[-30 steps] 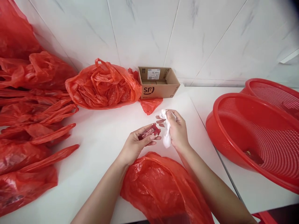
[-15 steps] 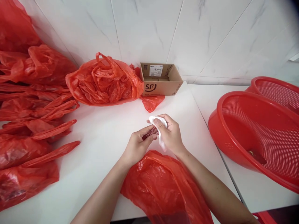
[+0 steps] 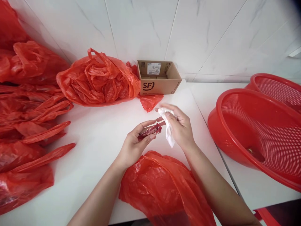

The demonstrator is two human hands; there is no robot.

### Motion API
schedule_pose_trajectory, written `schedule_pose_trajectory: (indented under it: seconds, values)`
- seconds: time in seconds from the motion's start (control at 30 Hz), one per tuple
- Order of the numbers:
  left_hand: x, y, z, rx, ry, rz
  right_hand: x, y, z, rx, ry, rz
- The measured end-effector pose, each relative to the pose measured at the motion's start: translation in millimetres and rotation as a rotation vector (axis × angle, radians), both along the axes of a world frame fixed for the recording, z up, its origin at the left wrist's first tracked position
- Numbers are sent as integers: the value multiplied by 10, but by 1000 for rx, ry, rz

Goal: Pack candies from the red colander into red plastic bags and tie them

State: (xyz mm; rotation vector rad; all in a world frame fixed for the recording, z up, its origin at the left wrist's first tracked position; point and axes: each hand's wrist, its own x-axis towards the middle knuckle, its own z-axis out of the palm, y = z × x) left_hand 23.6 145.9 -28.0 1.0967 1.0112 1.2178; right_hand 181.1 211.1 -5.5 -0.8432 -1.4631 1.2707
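Between the thumb and fingers of my left hand (image 3: 134, 142) is a small dark red wrapped packet (image 3: 150, 131) with pale print; what is inside the wrapper cannot be seen. My right hand (image 3: 182, 127) grips a crumpled white cloth or tissue (image 3: 169, 128), which hangs down from the fingers just right of the packet. The cloth and the packet look apart. Below both hands, at the near edge of the table, a thin red plastic bag (image 3: 160, 185) lies loosely spread, close to my right forearm.
A brown cardboard box (image 3: 162, 85) stands open against the tiled wall, beside a bulging red bag (image 3: 101, 80). Several tied red bags (image 3: 30, 138) line the left side. Two red perforated baskets (image 3: 217, 131) stand right; the nearer holds a small dark packet (image 3: 256, 153).
My right hand has drawn the white cloth away to the right, off the packet. More of the packet shows in my left hand. The view has shifted slightly.
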Motion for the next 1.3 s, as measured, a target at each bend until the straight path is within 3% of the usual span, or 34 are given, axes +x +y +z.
schedule_pose_trajectory:
  seconds: [0.17, 0.27, 0.47, 0.57, 0.67, 0.93, 1.07, 1.2, 1.3]
  values:
    - [-31, -8, 11, 2, 27, 51, -25, -39, 19, 58, -132, 159]
    - [-36, 1, 10, -9, -6, 38, -51, -40, -5, -30, -69, 181]
    - [-30, 12, -13, -28, -101, -32, -5, 23, -37, -277, 69, 72]
    - [-43, 15, -28, -40, -157, -39, 18, 31, -13, -208, 1, 46]
    - [-61, 26, -39, -37, -181, -5, -6, 3, 11, -154, -48, 114]
    - [-44, 39, -10, -49, -32, 59, -17, -13, -16, -93, -211, 137]
    - [-36, 26, -1, -47, -39, 87, -16, -11, -26, 34, -270, 115]
    - [-14, 3, -20, 107, 55, 225, -23, -19, -14, 107, -190, 77]
    - [-8, -5, -56, 309, 250, 388, -22, -35, 8, -27, -157, 25]
